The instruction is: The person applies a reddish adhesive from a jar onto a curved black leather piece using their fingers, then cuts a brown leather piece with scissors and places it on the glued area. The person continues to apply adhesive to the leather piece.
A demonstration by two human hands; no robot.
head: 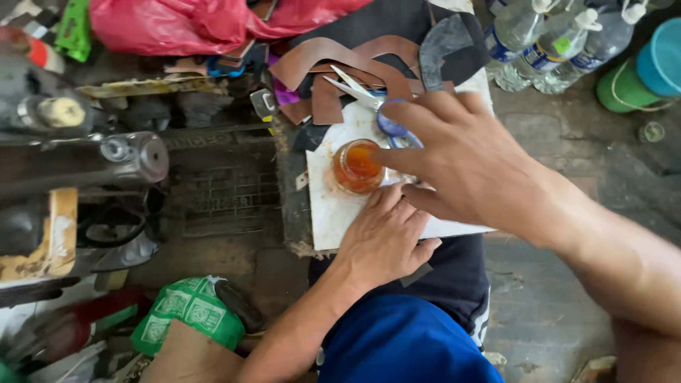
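Jar: our small open jar of orange-brown glue-like liquid stands upright on the white board, near its left half; we see no lid on it or beside it.
Right hand: our right hand reaches over the board from the right, fingers spread and loosely curled, the thumb and forefinger tips right at the jar's rim; whether they are dipping in or only touching the glass we cannot tell.
Left hand: our left hand lies palm down on the board's near edge, fingers together and flat, pressing on the board or on something under them that we cannot see; it grips nothing that shows.
Scissors: blue-handled scissors lie on the far part of the board, partly under our right fingers, blades pointing away.
Leather: brown cut strips and curved pieces sit piled just beyond the board.
Progress: we judge the cutting largely done and the jar already opened, so the gluing looks to be at its start; no smeared piece shows yet, though the board carries orange stains.
Surroundings: plastic bottles stand at upper right, a red bag at the top.
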